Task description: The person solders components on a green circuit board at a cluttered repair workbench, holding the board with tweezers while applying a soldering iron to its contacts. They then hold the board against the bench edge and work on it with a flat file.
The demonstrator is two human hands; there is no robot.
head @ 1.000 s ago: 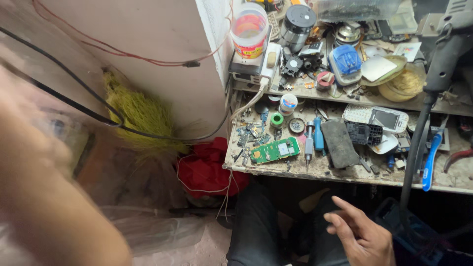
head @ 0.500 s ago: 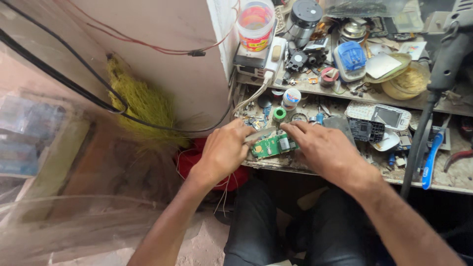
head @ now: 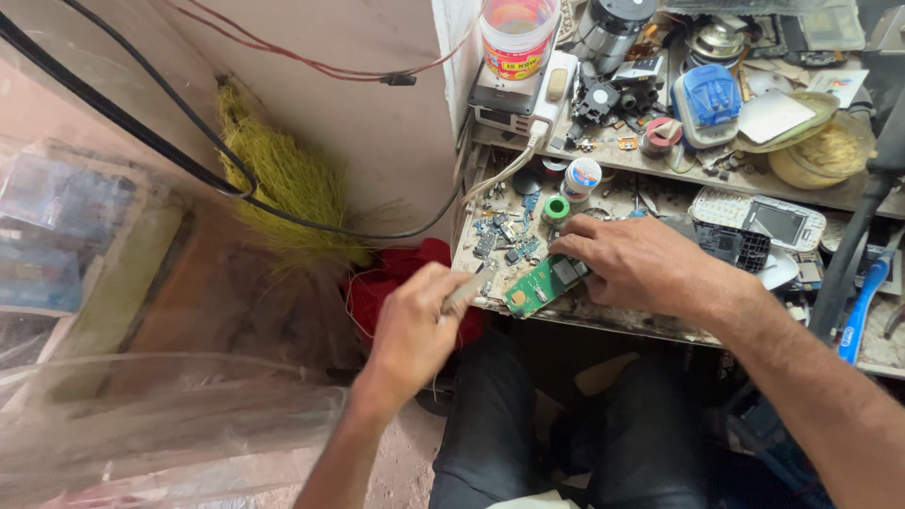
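Note:
A small green circuit board [head: 537, 286] lies at the front edge of the cluttered workbench [head: 622, 316]. My right hand [head: 641, 264] rests on the board's far end and pins it down with the fingertips. My left hand [head: 415, 330] hovers just left of the bench edge, closed around a thin metal tool [head: 468, 286], likely tweezers, whose tip points at the board's near corner. Loose small parts [head: 504, 240] lie scattered behind the board.
A green solder-wire spool [head: 556, 209] and a small round tin [head: 583, 175] stand behind the board. A plastic tub [head: 514, 36], phone bodies [head: 768, 221], a blue case [head: 709, 99] and a blue-handled tool [head: 863, 306] crowd the bench. Black cables [head: 189, 160], yellow fibre [head: 283, 184] and red cloth [head: 391, 283] lie left.
One second ago both hands were off the bench. They came onto the board; since then my left hand has drawn back off it with the thin tool, and the right stays on it.

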